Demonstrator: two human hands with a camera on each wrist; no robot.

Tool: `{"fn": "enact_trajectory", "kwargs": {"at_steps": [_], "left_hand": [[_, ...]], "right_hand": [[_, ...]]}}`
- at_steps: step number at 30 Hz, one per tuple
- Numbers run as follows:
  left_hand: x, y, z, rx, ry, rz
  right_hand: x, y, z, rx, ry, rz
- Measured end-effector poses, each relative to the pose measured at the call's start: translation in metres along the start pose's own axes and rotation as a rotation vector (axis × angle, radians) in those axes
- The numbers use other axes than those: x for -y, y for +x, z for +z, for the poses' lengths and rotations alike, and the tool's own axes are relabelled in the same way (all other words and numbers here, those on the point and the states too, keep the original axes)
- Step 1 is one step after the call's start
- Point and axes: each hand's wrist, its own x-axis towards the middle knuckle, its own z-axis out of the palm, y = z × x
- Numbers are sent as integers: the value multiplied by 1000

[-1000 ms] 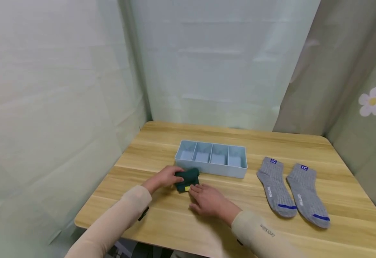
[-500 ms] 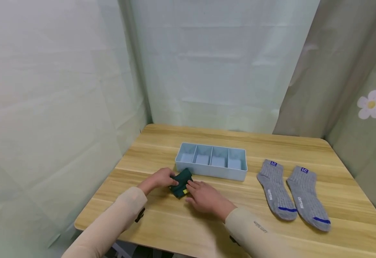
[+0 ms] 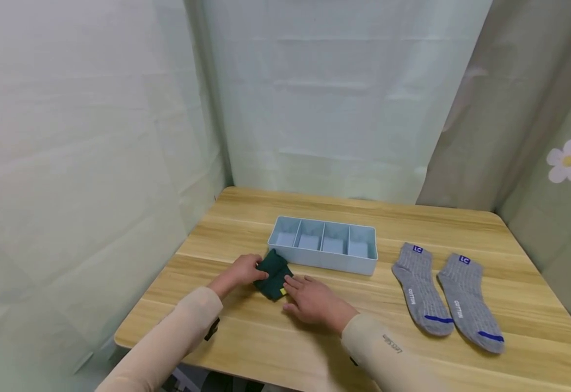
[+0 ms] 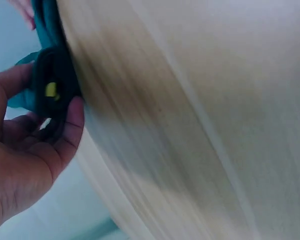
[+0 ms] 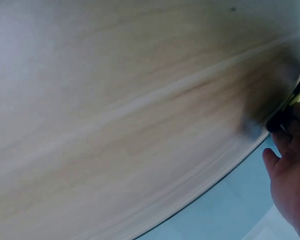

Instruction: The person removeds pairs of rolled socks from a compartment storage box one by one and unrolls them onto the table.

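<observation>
A dark green folded sock (image 3: 273,275) with a small yellow patch lies on the table just in front of the blue-grey box. My left hand (image 3: 244,270) pinches its left side; in the left wrist view, thumb and fingers of that hand (image 4: 25,145) curl round the thick rolled end of the sock (image 4: 55,82). From the other side my right hand (image 3: 314,298) touches the sock's right edge near the yellow patch, its fingers stretched out. Only part of the right hand (image 5: 292,175) and a dark bit of the sock show in the right wrist view.
Behind the sock stands a blue-grey divided box (image 3: 324,258) with several compartments, nothing visible in them. Two grey socks (image 3: 421,288) with blue marks lie flat side by side at the right of the wooden table (image 3: 314,359). Pale curtains surround the table's back and sides.
The green sock has shifted slightly left with both hands, turned, and now lies flatter and more spread than a second ago. The box and grey socks stay put.
</observation>
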Motion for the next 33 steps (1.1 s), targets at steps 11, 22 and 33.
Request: {"fn": "enact_trajectory", "kwargs": {"at_steps": [11,22,33], "left_hand": [[6,-2,-15,92,-105,-135],[19,-8,-3,-131,-146,19],[31,-9,3,-245,-56,74]], "right_hand": [[10,7,-3,32,107,44],[17,11,2,35,47,59],[16,8,-3,45,43,41]]}}
